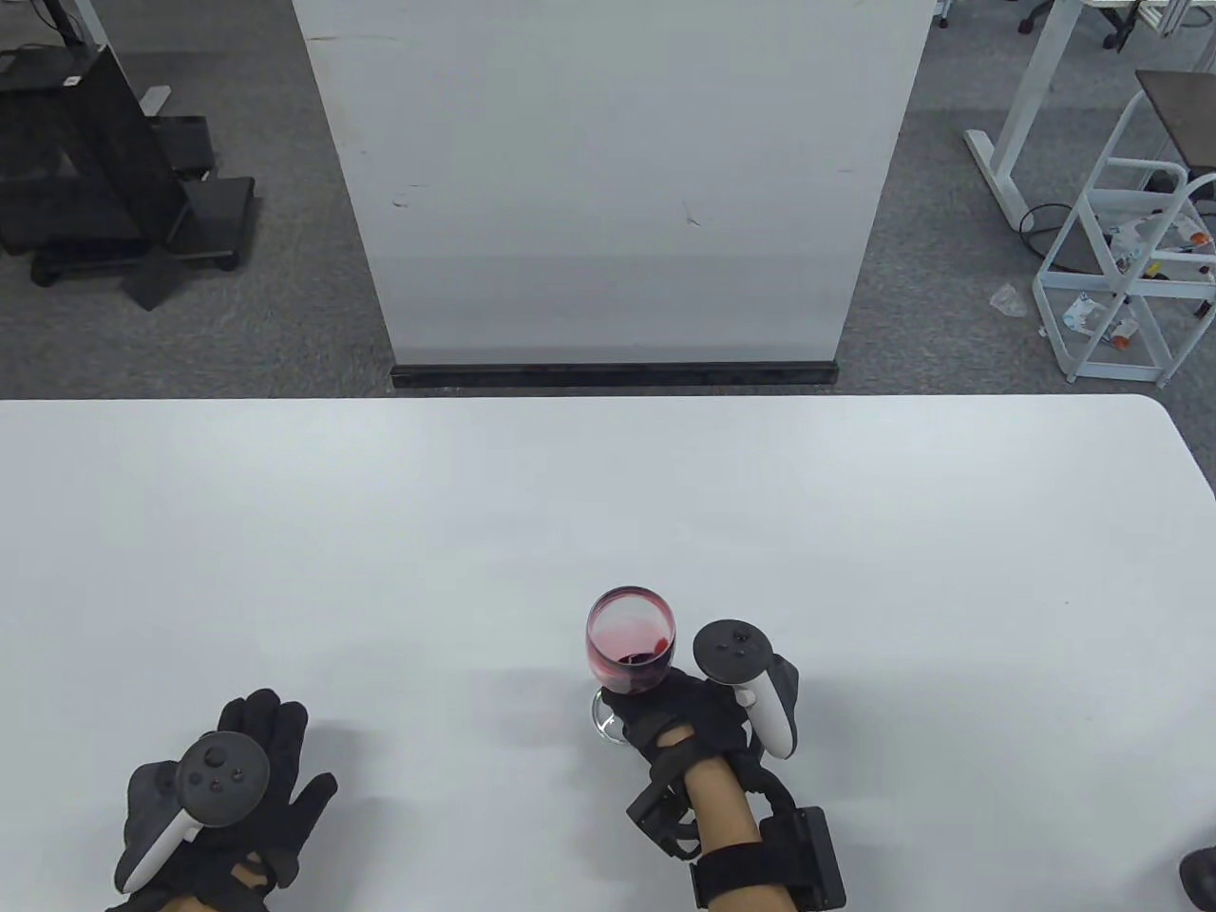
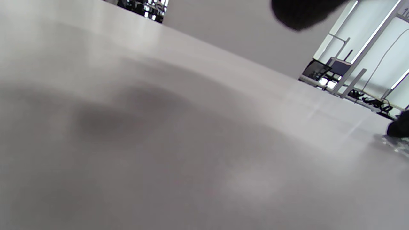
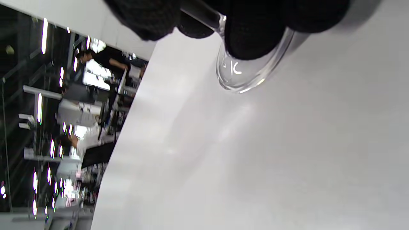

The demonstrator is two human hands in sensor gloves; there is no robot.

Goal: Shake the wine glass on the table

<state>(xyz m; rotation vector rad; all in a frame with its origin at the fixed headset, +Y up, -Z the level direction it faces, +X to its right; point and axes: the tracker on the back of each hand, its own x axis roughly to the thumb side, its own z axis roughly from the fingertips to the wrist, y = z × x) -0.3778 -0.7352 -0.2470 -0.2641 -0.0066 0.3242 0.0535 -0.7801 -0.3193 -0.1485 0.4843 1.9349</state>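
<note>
A clear wine glass (image 1: 632,641) with a little red wine stands near the front middle of the white table (image 1: 608,494). Wine streaks coat the inside of the bowl. My right hand (image 1: 679,717) grips the glass low down, at the stem under the bowl. In the right wrist view my gloved fingers (image 3: 255,28) wrap the stem above the round foot (image 3: 246,75), which sits on the table. My left hand (image 1: 242,788) rests flat on the table at the front left, fingers spread, holding nothing. In the left wrist view only a fingertip (image 2: 300,12) shows.
A white panel (image 1: 613,180) stands on the floor beyond the table's far edge. A white wire rack (image 1: 1130,266) is at the far right, dark equipment (image 1: 95,161) at the far left. The table's far right corner is rounded.
</note>
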